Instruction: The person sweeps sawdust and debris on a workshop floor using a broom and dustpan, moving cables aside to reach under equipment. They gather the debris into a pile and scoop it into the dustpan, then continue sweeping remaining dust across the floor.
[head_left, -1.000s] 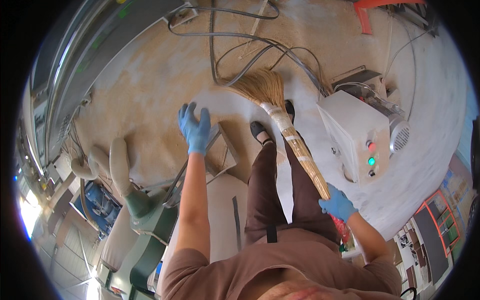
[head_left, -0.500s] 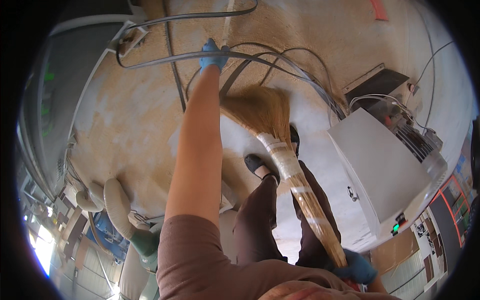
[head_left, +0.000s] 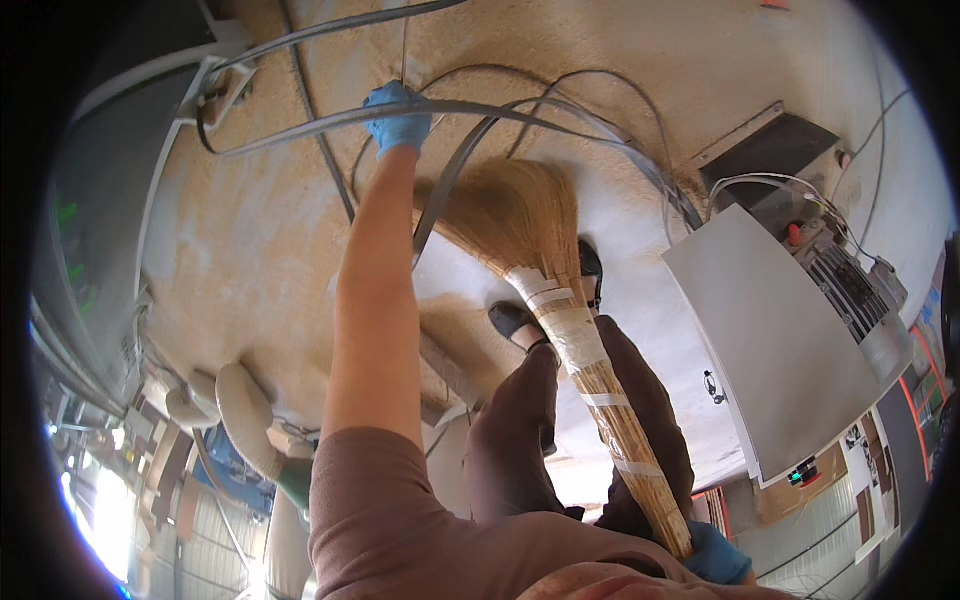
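Note:
My left hand [head_left: 398,122], in a blue glove, reaches far forward low over the dusty floor. Its fingers look curled closed; a thin pale strip [head_left: 404,50] runs away from just beyond them, and I cannot make out what they grip. A grey cable [head_left: 310,128] crosses in front of this hand. At the lower right, my gloved right hand [head_left: 718,556] is wrapped round the handle end of a straw broom [head_left: 575,335] bound with clear tape. The broom slants across my legs, its bristles spread near the floor beside looping cables.
Sawdust-like dust covers the floor [head_left: 230,260]. A grey machine housing [head_left: 770,350] with a motor [head_left: 850,290] stands at right, a dark floor plate [head_left: 765,150] beyond it. A large dark machine [head_left: 110,200] fills the left. A pale flexible hose [head_left: 245,410] lies lower left.
My left hand has shifted a little left and looks more curled. The broom stays in my right hand, its bristles slightly further left. The whole view has shifted somewhat.

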